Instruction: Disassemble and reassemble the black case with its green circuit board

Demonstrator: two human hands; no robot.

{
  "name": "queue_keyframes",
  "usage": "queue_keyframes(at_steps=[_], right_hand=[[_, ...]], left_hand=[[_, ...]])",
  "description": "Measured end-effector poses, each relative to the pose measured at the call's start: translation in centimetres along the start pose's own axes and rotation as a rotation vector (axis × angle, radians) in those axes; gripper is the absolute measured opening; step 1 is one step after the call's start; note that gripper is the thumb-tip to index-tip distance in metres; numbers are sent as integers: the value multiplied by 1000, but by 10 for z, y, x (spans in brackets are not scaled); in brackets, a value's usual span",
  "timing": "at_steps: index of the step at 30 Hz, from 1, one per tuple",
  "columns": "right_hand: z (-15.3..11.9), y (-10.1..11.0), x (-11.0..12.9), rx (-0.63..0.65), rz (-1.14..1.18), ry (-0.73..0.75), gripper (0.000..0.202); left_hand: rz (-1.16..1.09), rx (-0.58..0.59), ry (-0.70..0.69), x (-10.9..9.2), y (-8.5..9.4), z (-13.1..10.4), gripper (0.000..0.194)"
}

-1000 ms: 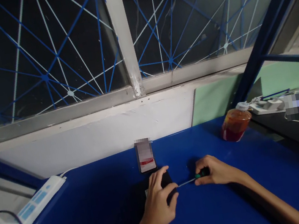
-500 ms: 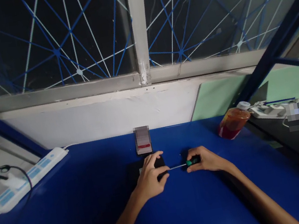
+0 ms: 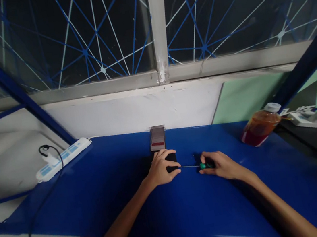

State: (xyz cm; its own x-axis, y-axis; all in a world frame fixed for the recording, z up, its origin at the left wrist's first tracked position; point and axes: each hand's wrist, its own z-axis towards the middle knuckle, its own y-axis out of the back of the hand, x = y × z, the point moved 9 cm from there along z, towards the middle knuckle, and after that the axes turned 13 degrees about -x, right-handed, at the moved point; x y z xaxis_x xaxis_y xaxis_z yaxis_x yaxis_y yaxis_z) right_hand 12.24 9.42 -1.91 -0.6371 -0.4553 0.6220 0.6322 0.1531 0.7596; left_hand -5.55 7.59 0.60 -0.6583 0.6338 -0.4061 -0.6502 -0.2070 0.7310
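Note:
My right hand [image 3: 220, 165] is closed round the green and black handle of a screwdriver [image 3: 203, 166]. Its thin metal shaft points left and reaches the fingertips of my left hand [image 3: 161, 169]. My left hand is curled over a black object [image 3: 170, 157] on the blue table, with its fingers on it; much of that object is hidden under the hand. Just behind my left hand a phone [image 3: 157, 138] stands tilted, its screen partly blurred.
A bottle of red-orange drink [image 3: 260, 125] leans at the right of the blue table [image 3: 217, 206]. At the left lies a white power strip [image 3: 64, 158] with a black cable. Another white strip [image 3: 312, 118] is at the far right. Blue frame bars slant on both sides.
The view has shifted, showing more of the table's front edge. The fingers of my left hand are drawn in closer on the black object. My right hand still holds the screwdriver.

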Motion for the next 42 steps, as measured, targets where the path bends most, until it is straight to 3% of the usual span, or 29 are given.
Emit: queue_keyframes(at_steps=[11, 21, 33, 42], right_hand=[[4, 6, 2, -107, 50, -35, 35], [7, 11, -2, -122, -9, -26, 40], [6, 1, -10, -52, 22, -107, 45], [4, -4, -13, -3, 214, -146, 45]], left_hand=[[64, -29, 3, -3, 1, 3, 11], [80, -28, -2, -5, 1, 4, 15], [47, 70, -35, 0, -3, 2, 22], [25, 44, -6, -1, -1, -1, 16]])
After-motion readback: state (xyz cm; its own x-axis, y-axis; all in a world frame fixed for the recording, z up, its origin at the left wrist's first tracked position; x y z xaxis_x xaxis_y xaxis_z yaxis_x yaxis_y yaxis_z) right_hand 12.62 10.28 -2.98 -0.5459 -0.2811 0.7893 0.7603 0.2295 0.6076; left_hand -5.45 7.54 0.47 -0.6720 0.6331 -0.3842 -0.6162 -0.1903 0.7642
